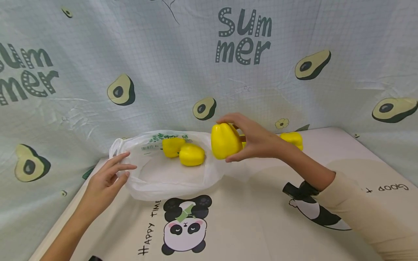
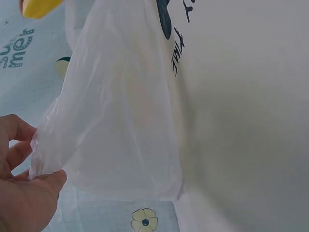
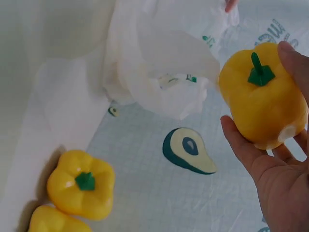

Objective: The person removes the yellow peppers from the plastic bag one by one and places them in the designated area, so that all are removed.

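Note:
My right hand (image 1: 253,139) grips a yellow bell pepper (image 1: 225,141), held up beside the right side of a white plastic bag (image 1: 176,190). In the right wrist view its green stem (image 3: 258,70) shows. Two more yellow bell peppers (image 1: 192,154) lie inside the bag, whose mouth is spread toward me. At the bag's left edge is my left hand (image 1: 106,181); the left wrist view shows thumb and fingers pinching the thin plastic (image 2: 53,145).
Further yellow bell peppers (image 3: 82,186) lie on the table by the back, partly behind my right forearm in the head view. A patterned curtain (image 1: 163,72) with avocados hangs behind the table. Panda prints (image 1: 185,232) mark the tablecloth.

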The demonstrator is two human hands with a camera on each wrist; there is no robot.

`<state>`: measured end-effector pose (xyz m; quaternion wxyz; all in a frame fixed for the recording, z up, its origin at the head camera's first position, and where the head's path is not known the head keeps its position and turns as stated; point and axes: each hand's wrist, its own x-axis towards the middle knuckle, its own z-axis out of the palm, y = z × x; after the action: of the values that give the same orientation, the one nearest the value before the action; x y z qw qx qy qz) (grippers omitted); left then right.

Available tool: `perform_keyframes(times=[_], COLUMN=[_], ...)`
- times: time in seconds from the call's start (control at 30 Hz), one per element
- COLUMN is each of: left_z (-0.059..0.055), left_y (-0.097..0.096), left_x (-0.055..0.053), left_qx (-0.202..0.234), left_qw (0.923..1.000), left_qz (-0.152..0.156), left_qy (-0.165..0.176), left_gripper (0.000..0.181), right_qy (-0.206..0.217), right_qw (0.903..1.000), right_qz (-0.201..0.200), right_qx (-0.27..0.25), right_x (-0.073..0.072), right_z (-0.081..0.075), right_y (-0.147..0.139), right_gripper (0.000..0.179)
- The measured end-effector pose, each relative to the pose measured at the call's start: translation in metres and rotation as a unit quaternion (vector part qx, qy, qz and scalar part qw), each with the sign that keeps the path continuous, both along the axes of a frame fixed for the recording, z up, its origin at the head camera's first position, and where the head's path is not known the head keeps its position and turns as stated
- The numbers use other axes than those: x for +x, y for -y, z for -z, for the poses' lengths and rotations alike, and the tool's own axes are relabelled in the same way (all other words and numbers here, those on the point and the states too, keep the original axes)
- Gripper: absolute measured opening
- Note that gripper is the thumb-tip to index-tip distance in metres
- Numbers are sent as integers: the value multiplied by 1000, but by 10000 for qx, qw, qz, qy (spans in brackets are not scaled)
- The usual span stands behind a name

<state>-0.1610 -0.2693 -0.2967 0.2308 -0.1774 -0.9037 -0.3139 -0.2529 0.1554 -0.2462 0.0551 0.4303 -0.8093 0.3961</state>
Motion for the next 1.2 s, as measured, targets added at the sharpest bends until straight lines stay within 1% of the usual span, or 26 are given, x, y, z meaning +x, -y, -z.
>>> perform_keyframes(times=[0.13,0.27,0.4,0.53,0.7,0.8,1.07,1.2], left_z=[0,0,0,0,2,2,2,2], left_y=[-1,0,0,0,0,0,0,1], left_x=[0,0,0,0,1,1,2,2], left_qx=[30,14,37,37,12,13,-14,31], left_qw=[10000,10000,10000,10000,10000,10000,10000,10000], left_qz=[10,19,63,42,-27,-43,-12,3], left_qy=[34,-22,-55,-35,7,19,-77,-35], left_gripper=[19,19,19,19,19,18,18,18], right_qy=[131,387,619,728,619,560,655,420], right_qw=[9998,9989,9975,9964,9955,9941,9911,9893], right_qz=[158,259,328,431,667,831,1011,1147], right_qx=[-31,-57,-63,2,260,405,564,793], right_x=[3,4,4,5,9,8,3,2], right_z=[2,5,10,17,25,30,43,49], right_y=[-11,-22,-33,-42,-52,-58,-71,-72], right_gripper=[96,98,97,95,91,89,87,87])
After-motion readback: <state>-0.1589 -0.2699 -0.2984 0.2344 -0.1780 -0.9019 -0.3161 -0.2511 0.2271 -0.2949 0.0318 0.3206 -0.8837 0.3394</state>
